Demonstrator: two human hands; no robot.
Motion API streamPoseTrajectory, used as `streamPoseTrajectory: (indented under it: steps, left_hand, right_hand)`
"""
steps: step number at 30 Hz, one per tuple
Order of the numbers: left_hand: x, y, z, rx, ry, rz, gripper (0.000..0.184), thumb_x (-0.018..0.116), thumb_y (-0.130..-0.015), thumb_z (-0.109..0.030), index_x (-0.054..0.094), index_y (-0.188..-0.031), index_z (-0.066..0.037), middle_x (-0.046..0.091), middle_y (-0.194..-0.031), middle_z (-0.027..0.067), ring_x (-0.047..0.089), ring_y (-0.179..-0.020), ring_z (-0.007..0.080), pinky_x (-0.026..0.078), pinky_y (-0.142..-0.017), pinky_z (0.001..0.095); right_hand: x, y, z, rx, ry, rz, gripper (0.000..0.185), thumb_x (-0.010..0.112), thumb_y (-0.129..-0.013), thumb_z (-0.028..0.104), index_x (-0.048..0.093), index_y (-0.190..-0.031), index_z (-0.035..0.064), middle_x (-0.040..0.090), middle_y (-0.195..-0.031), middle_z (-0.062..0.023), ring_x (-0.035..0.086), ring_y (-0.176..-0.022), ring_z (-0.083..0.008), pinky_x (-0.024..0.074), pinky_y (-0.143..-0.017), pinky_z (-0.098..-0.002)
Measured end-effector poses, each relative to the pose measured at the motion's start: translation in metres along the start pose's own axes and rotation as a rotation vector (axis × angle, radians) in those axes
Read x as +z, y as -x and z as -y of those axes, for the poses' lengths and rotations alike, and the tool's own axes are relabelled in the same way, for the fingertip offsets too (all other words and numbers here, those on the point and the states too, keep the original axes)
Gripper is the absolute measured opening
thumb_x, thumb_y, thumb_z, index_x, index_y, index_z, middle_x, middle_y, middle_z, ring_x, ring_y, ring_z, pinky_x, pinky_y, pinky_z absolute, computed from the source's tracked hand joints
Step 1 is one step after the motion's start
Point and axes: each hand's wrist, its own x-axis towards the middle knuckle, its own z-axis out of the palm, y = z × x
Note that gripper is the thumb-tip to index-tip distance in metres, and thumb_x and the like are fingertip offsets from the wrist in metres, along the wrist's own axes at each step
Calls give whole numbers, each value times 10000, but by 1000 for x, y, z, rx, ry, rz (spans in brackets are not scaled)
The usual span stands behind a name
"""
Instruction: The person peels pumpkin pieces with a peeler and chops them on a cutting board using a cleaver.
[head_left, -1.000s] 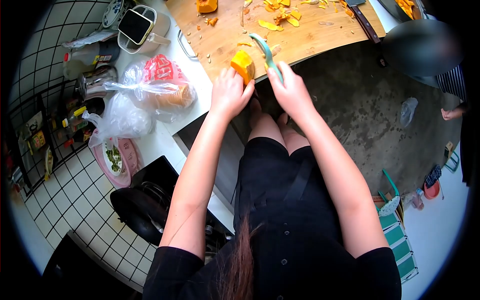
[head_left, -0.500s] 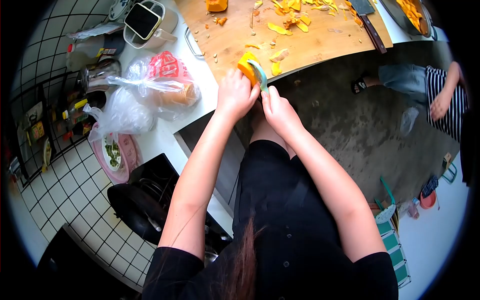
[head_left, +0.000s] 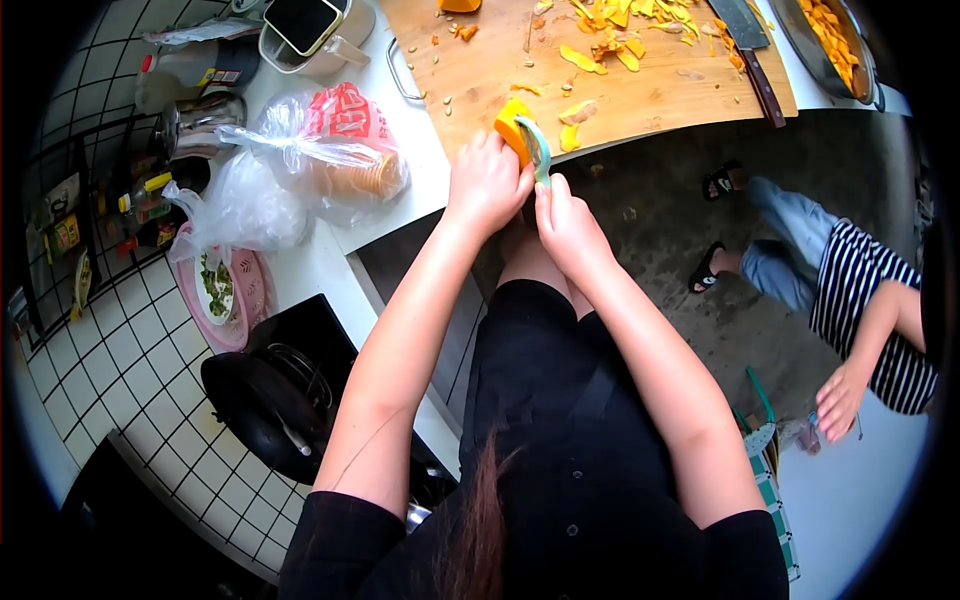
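Note:
My left hand (head_left: 487, 183) is closed round a piece of orange pumpkin (head_left: 511, 128) at the near edge of the wooden cutting board (head_left: 480, 80). In my right hand (head_left: 573, 228) is a pale green peeler (head_left: 538, 146), its head lying against the pumpkin's right side. The fingertips of both hands come close together below the piece. Strips of peel (head_left: 582, 60) and small seeds lie scattered over the board. Part of another pumpkin piece (head_left: 459, 5) shows at the top edge of the view.
A cleaver (head_left: 746, 45) rests on the board's right side, its handle over the edge. Beyond it stands a metal pan (head_left: 868, 88) of cut pumpkin. Plastic bags (head_left: 270, 190), a pink basket (head_left: 255, 285) and a black wok (head_left: 250, 405) are at left. Another person (head_left: 850, 290) is at right.
The person in the striped top has come closer, lower in the view, with both sandalled feet now showing. My view has shifted slightly; my hands keep hold of the pumpkin and peeler.

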Motion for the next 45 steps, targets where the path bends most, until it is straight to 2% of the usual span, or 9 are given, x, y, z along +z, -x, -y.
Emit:
streamPoseTrajectory:
  steps: [11, 18, 21, 24, 25, 28, 35, 41, 45]
  left_hand:
    - [-1, -2, -2, 4, -4, 2, 336, 571, -799, -310, 653, -811, 16, 596, -901, 144, 555, -882, 296, 453, -751, 407]
    - [-2, -2, -3, 2, 26, -13, 336, 557, -804, -297, 646, -806, 27, 595, -883, 152, 551, -891, 311, 454, -775, 420]
    - [-12, -3, 5, 7, 210, 68, 324, 515, -821, -272, 633, -820, 30, 599, -874, 181, 566, -878, 321, 452, -789, 430]
    - [-14, -4, 23, -105, 475, 153, 346, 433, -887, -270, 606, -853, 28, 615, -879, 210, 587, -868, 340, 447, -794, 431]
    - [-33, -6, 6, -360, 717, 139, 420, 334, -956, -319, 571, -912, 25, 623, -863, 238, 601, -843, 372, 452, -751, 440]
    - [-33, -17, -2, -563, 698, 103, 480, 281, -984, -377, 536, -943, 27, 615, -828, 262, 597, -815, 411, 456, -712, 449]
    - [-4, -26, -6, -395, 501, -210, 384, 361, -973, -314, 501, -860, 25, 588, -766, 299, 560, -791, 478, 432, -692, 526]
    - [-6, -29, -13, -440, 500, -187, 386, 394, -942, -315, 522, -839, 34, 587, -768, 299, 562, -755, 477, 434, -675, 524]
    - [-5, -33, -14, -507, 525, -146, 415, 406, -927, -347, 534, -835, 37, 590, -772, 291, 565, -765, 464, 437, -682, 504]
  right_hand:
    - [-4, -9, 1, 86, 187, 52, 312, 439, -950, 298, 423, -886, -6, 589, -619, -254, 612, -606, -414, 499, -515, -498]
    - [-2, -10, 4, 164, 86, 50, 322, 426, -950, 299, 440, -909, -20, 601, -692, -280, 614, -691, -435, 501, -602, -517]
    - [-3, -8, 6, 155, 40, 30, 315, 432, -949, 297, 462, -903, -13, 599, -705, -283, 607, -697, -441, 495, -609, -517]
    - [-5, -7, 6, 128, -32, 6, 310, 453, -944, 290, 489, -865, -8, 596, -706, -276, 597, -687, -442, 487, -598, -512]
    - [-6, -7, 4, 103, -72, -9, 311, 463, -941, 286, 497, -848, -8, 596, -707, -273, 595, -687, -441, 483, -597, -510]
    - [-9, -9, 1, 89, -137, 18, 306, 488, -933, 267, 517, -822, -17, 594, -711, -263, 592, -699, -431, 476, -606, -489]
    - [3, -15, -7, 225, -505, 162, 282, 493, -930, 235, 530, -864, -37, 592, -732, -253, 582, -738, -419, 471, -643, -425]
    - [12, -16, -16, 48, -229, -56, 315, 482, -938, 265, 509, -834, -32, 592, -718, -271, 598, -719, -431, 480, -630, -488]
    - [13, -18, -8, 142, -127, -72, 372, 460, -944, 315, 510, -805, -27, 592, -715, -288, 600, -726, -446, 490, -642, -503]
